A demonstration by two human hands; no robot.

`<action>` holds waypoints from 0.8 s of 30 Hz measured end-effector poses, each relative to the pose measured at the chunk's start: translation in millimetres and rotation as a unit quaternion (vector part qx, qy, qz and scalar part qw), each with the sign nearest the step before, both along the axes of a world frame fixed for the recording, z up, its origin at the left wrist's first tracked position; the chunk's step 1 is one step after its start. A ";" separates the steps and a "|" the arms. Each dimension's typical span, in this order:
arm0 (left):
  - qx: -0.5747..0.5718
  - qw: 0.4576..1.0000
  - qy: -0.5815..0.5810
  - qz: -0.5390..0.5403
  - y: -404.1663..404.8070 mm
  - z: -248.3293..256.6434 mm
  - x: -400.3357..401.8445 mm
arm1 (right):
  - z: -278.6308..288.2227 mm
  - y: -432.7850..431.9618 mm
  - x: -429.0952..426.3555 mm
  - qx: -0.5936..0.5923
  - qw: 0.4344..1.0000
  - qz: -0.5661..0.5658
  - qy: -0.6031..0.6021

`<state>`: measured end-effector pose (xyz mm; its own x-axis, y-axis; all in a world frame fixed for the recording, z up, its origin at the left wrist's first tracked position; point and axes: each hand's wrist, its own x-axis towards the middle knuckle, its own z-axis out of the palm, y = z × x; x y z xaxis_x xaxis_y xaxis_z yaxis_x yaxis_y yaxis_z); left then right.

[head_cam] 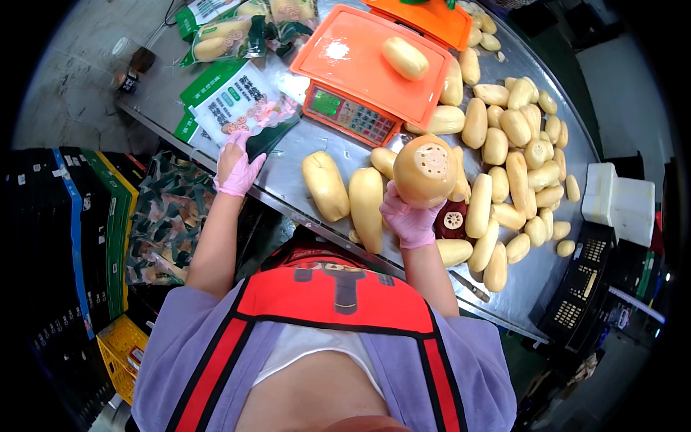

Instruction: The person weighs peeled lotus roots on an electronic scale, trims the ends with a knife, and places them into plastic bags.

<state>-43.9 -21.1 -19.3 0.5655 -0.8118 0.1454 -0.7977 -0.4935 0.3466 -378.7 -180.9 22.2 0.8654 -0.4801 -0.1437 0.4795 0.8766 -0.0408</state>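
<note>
My right hand (411,220), in a pink glove, grips a thick peeled lotus root segment (424,175) whose cut end, full of holes, faces up. My gloved left hand (238,166) rests with spread fingers at the lower edge of a printed plastic bag (240,102) on a stack; whether it pinches the bag I cannot tell. Between my hands lie two lotus root segments, one left (325,186) and one nearer my right hand (366,209). On the orange tray of a digital scale (372,59) sits a single segment (405,58).
Many peeled lotus roots (515,127) are heaped on the metal table (545,275) at right. A knife (471,286) lies near its front edge. Filled bags (224,40) stand at the back left. Below, a crate (116,232) holds packed bags (167,221).
</note>
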 end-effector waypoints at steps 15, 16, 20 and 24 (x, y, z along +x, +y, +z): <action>-0.026 0.908 0.384 0.165 10.5 -37.7 31.5 | -1.3 1.4 41.8 -0.210 0.950 0.103 0.205; -0.046 0.895 0.411 0.168 11.9 -43.6 34.9 | -1.0 4.3 50.5 -0.216 0.947 0.114 0.209; -0.055 0.901 0.404 0.149 10.0 -43.4 38.3 | 1.7 7.0 89.5 -0.233 0.941 0.148 0.195; -0.050 0.964 0.258 0.042 8.6 -39.7 38.0 | 15.3 19.9 136.8 -0.290 0.915 0.130 0.247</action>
